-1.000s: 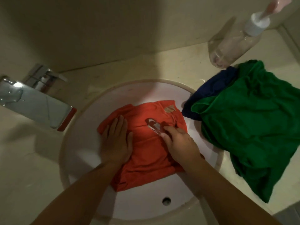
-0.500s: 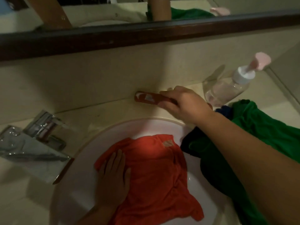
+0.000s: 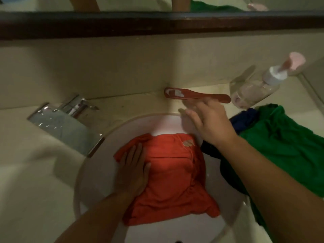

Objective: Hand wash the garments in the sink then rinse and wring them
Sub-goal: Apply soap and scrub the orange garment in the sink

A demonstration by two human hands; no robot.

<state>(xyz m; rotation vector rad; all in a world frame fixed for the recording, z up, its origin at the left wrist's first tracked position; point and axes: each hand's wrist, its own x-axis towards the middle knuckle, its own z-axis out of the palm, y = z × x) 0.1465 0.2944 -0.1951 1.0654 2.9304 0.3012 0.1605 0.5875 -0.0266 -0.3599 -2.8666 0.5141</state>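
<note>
An orange garment (image 3: 173, 179) lies spread in the round white sink (image 3: 91, 172). My left hand (image 3: 133, 171) rests flat on its left side, fingers straight. A red scrubbing brush (image 3: 196, 95) lies on the counter against the back wall, behind the sink. My right hand (image 3: 208, 120) hovers just in front of the brush with fingers spread and holds nothing. A green garment (image 3: 287, 146) and a dark blue one (image 3: 245, 120) are heaped on the counter to the right of the sink.
A chrome tap (image 3: 64, 120) juts over the sink's left rim. A clear pump bottle with a pink top (image 3: 256, 90) stands at the back right, by the brush handle. A dark-framed mirror (image 3: 157, 23) runs along the wall above.
My right hand stopped scrubbing the orange garment, carried the brush up to the back of the counter, set it down and let go. The left hand stayed on the garment.
</note>
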